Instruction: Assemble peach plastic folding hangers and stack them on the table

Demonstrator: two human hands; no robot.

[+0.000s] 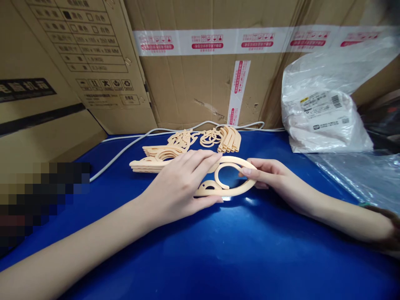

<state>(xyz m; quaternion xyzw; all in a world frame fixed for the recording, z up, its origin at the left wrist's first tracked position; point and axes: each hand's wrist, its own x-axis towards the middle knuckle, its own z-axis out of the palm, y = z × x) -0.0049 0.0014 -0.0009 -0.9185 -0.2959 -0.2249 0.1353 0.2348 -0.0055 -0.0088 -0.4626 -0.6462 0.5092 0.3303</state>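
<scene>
A beige plastic folding hanger [242, 189], folded into an oval with its hook curled inside, is held just above the blue table. My left hand [184, 179] wraps over its left end from above, fingers along the top edge and thumb at the lower edge, hiding that end. My right hand [270, 173] pinches the rounded right end between thumb and fingers. Left of and partly behind my left hand lies a stack of similar beige hangers [145, 166]. Loose hooks [210, 138] and a row of curved hanger arms [230, 139] lie farther back.
Cardboard boxes [187, 87] stand along the back and left. A white cable [125, 151] runs across the rear of the blue table [218, 258]. At the back right sits a white plastic bag [325, 121] with labels, beside clear plastic film [359, 177].
</scene>
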